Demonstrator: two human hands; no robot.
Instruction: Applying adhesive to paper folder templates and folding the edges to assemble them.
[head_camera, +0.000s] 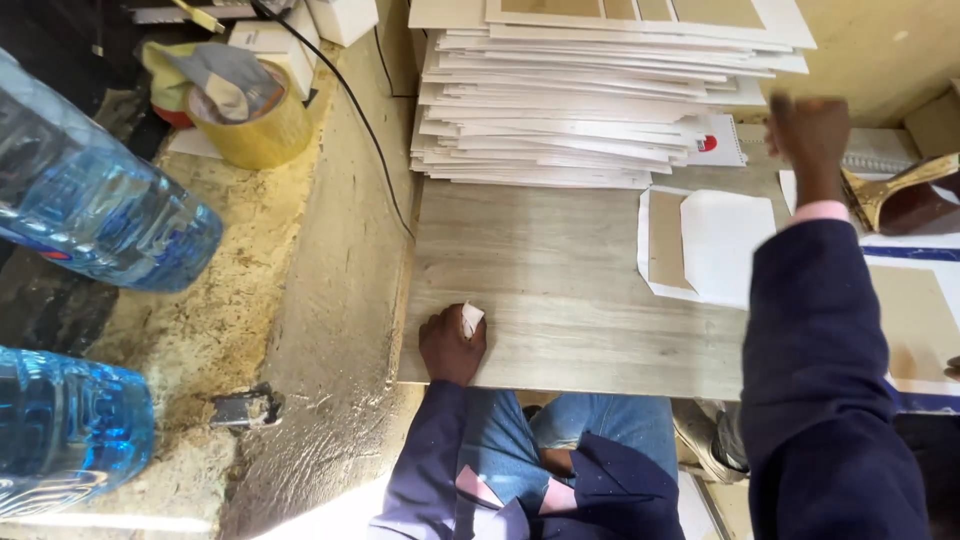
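Small white folded scrap (471, 319) pinched in left hand (452, 345) fingers at worktop (560, 300) near edge. Right hand (810, 135) blurred by white card stack (590, 100) — finger state cannot be told. White envelope (705, 245), brown flap, right of scrap. Blue bottles (90, 200) far left.

Two blue water bottles (85, 210) were seen lying at the left on a rough, stained concrete ledge (330, 300). A yellow tape roll (255, 130) stuffed with a cloth was placed near the top left, beside small white boxes (300, 30). A black cable (365, 120) was run across the ledge, and a gold-trimmed brown object (905, 195) was seen at the right edge
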